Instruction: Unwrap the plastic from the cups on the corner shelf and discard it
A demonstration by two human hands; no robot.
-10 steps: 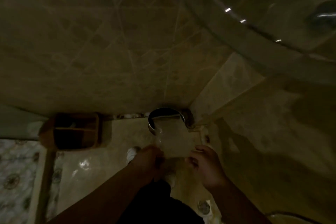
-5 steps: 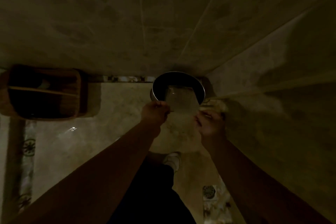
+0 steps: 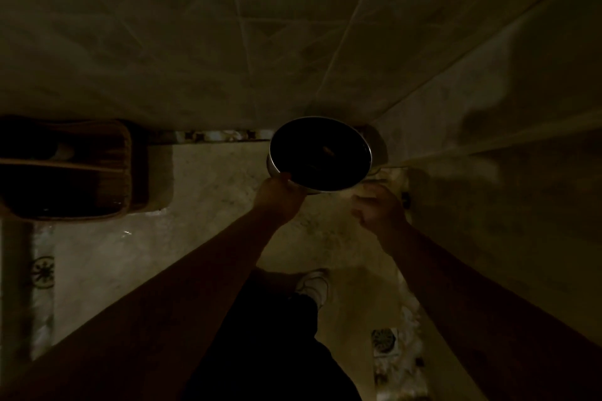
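Observation:
The light is very dim. A round metal bin (image 3: 321, 119) stands on the floor in the corner where two tiled walls meet, and its inside is dark. A faint pale shape lies in the bin, too dim to name. My left hand (image 3: 277, 197) is at the bin's near left rim with its fingers curled in, and I see no plastic in it. My right hand (image 3: 379, 208) hovers just right of the bin, fingers loosely curled and nothing visible in them. No cups or corner shelf are in view.
A dark wooden rack (image 3: 71, 169) stands on the floor against the wall to the left. My white shoe (image 3: 314, 285) is below the hands. A patterned floor tile (image 3: 384, 338) lies near the right wall, which runs close along my right arm.
The clear plastic sheet that both hands held over the bin is gone from between them. My head has lowered toward the bin, and the hands have moved apart.

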